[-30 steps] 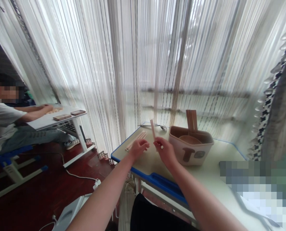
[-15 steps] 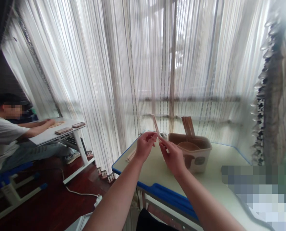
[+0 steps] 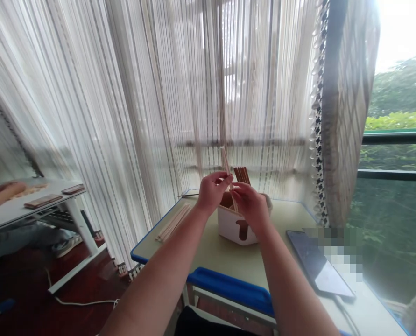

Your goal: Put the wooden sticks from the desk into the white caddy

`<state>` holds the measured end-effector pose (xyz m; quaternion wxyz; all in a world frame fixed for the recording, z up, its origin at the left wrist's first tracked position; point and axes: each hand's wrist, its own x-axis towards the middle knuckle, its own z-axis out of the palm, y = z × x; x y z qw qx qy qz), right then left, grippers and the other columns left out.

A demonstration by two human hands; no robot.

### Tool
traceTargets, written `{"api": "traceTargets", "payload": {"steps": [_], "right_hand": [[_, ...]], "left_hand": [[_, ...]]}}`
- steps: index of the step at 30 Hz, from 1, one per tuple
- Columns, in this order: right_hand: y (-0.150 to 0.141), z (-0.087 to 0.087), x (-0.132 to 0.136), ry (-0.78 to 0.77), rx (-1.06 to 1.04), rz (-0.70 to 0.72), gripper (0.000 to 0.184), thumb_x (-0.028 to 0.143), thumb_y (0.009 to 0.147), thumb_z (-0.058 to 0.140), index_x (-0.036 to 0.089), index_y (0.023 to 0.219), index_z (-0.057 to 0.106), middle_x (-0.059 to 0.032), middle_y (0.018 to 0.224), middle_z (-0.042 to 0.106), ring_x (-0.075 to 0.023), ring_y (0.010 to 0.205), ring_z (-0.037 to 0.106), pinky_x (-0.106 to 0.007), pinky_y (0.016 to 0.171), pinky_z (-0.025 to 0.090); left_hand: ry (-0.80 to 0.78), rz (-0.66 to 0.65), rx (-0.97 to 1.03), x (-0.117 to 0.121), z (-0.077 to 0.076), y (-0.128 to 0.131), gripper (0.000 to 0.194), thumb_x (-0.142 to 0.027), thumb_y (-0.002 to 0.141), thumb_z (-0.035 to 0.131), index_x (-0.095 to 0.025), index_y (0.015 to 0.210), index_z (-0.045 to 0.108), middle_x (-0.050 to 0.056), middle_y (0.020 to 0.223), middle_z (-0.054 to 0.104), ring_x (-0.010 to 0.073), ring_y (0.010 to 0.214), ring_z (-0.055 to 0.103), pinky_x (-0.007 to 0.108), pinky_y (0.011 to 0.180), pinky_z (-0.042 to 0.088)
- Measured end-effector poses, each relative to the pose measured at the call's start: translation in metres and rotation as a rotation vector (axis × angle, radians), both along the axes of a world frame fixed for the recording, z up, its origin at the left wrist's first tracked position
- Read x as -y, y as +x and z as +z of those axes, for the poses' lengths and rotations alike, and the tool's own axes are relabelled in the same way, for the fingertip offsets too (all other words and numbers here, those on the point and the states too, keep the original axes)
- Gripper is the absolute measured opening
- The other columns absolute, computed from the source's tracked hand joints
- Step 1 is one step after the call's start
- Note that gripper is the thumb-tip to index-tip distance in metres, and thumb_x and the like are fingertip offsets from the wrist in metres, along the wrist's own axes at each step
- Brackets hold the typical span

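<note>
My left hand [image 3: 211, 192] and my right hand [image 3: 250, 204] are both pinched on a pair of pale wooden chopsticks [image 3: 226, 164], which stand nearly upright just above a white utensil caddy [image 3: 234, 227] on the desk [image 3: 229, 256]. Dark brown chopsticks [image 3: 242, 174] stick up out of the caddy behind my hands. Several more pale chopsticks [image 3: 172, 223] lie flat on the desk to the left of my left forearm.
A dark phone [image 3: 318, 268] with a cable lies on the desk at the right. Sheer curtains hang close behind the desk. At the far left another person's arm rests on a white table [image 3: 29, 205] with two phones. A cable runs over the red floor.
My view has swung to the right. Both hands have carried the pale chopsticks from left of the caddy to right above it.
</note>
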<state>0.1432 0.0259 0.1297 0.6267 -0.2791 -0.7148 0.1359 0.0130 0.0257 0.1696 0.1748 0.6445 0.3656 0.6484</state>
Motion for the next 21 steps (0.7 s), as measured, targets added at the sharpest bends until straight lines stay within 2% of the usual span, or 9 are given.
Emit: {"api": "traceTargets", "payload": {"steps": [6, 12, 16, 21], "right_hand": [[0.013, -0.003, -0.015, -0.116, -0.051, 0.007, 0.022, 0.032, 0.075, 0.056, 0.023, 0.094, 0.059, -0.0028, 0.081, 0.069, -0.0170, 0.074, 0.065, -0.029, 0.066, 0.052], [0.022, -0.002, -0.016, -0.240, 0.098, -0.013, 0.017, 0.027, 0.072, 0.058, 0.023, 0.088, 0.061, -0.0001, 0.076, 0.068, -0.0141, 0.071, 0.065, -0.026, 0.066, 0.050], [0.026, -0.002, -0.018, -0.223, 0.227, -0.086, 0.013, 0.027, 0.070, 0.060, 0.023, 0.082, 0.063, 0.0004, 0.073, 0.067, -0.0132, 0.067, 0.062, -0.025, 0.064, 0.048], [0.031, -0.002, -0.018, -0.202, 0.368, -0.166, 0.010, 0.029, 0.068, 0.062, 0.023, 0.074, 0.066, -0.0008, 0.071, 0.065, -0.0164, 0.071, 0.059, -0.029, 0.064, 0.046]], "left_hand": [[0.034, 0.013, -0.057, -0.009, -0.003, 0.015, 0.031, -0.043, 0.071, 0.060, -0.016, 0.086, 0.068, 0.003, 0.068, 0.063, 0.0103, 0.060, 0.053, 0.021, 0.055, 0.041], [0.013, 0.098, -0.089, -0.015, -0.015, 0.016, 0.031, -0.042, 0.071, 0.060, -0.015, 0.084, 0.069, 0.004, 0.074, 0.067, 0.0111, 0.061, 0.055, 0.023, 0.059, 0.044], [0.034, 0.170, -0.087, -0.017, -0.021, 0.017, 0.032, -0.044, 0.074, 0.056, -0.015, 0.083, 0.068, 0.004, 0.072, 0.066, 0.0119, 0.063, 0.056, 0.024, 0.062, 0.045], [0.026, 0.202, -0.054, -0.021, -0.026, 0.019, 0.031, -0.041, 0.071, 0.060, -0.015, 0.086, 0.066, 0.004, 0.072, 0.066, 0.0106, 0.059, 0.055, 0.023, 0.058, 0.045]]}}
